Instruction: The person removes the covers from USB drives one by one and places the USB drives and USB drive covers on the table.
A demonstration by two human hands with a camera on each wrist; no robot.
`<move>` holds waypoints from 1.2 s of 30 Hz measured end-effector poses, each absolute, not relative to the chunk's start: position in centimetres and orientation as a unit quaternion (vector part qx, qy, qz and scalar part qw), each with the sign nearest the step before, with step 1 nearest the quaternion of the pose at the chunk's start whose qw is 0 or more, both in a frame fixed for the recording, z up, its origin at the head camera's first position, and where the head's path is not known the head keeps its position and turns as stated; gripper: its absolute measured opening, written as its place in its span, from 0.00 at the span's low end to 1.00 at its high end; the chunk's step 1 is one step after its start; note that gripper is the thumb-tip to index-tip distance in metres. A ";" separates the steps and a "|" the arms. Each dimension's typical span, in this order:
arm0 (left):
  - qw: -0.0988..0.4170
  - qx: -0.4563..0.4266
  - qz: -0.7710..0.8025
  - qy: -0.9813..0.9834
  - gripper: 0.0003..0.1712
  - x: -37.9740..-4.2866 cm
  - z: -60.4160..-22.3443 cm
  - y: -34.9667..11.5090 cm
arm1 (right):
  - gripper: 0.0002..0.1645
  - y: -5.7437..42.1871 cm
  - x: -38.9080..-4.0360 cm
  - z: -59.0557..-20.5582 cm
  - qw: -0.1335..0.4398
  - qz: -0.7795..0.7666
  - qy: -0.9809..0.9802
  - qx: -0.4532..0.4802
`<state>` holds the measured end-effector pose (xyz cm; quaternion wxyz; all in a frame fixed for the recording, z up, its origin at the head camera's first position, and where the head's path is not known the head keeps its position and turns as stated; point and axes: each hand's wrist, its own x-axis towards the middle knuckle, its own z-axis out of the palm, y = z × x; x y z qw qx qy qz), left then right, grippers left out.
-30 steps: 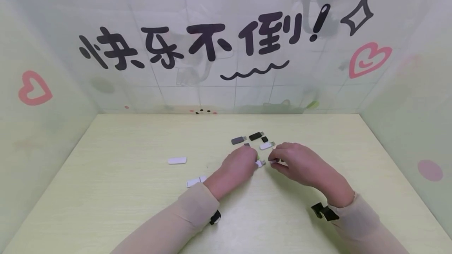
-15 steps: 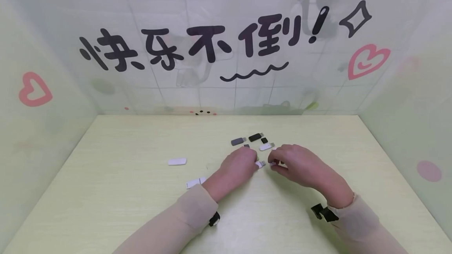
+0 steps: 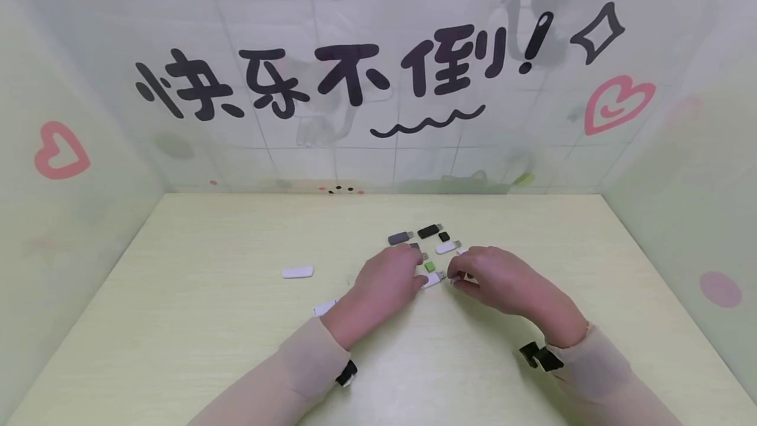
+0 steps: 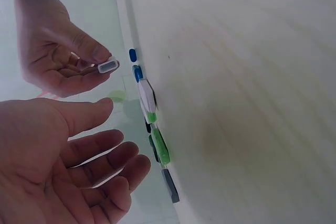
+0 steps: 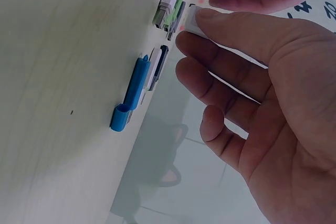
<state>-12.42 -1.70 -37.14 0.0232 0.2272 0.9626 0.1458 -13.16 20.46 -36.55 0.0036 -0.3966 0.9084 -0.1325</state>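
Observation:
My right hand [image 3: 499,284] pinches a small white USB stick cap [image 5: 194,22] between thumb and index finger, held above the table. In the left wrist view the cap's hollow end shows. My left hand [image 3: 384,284] has loosely spread, slightly bent fingers and holds nothing. Just beyond its thumb in the head view lies a white USB stick [image 3: 434,279], its metal plug bare and pointing right. Near it sits a green cap [image 3: 430,267]. The left wrist view shows a green USB stick [image 4: 160,146]; in the head view my left hand largely hides it.
Behind the hands lie a grey USB stick [image 3: 400,238], a black one [image 3: 428,231], a black cap [image 3: 444,236] and another white stick [image 3: 446,247]. A blue stick [image 5: 137,83] and blue cap [image 5: 119,118] are by my right hand. Two white pieces, one farther out [image 3: 298,272], lie left.
My left hand has let go of the white USB stick and drawn back slightly left, uncovering the stick and the green cap. My right hand stays nearly in place, still pinching the white cap.

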 end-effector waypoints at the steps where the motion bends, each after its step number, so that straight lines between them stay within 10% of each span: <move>1: 0.017 0.228 0.143 0.963 0.15 -12.3 -37.1 -1.9 | 0.07 20.4 -13.2 -36.6 0.007 -0.131 0.909 -0.396; 36: -0.080 0.149 0.175 0.970 0.19 -10.6 -36.6 -10.7 | 0.07 19.8 -14.2 -37.9 0.049 -0.133 0.905 -0.402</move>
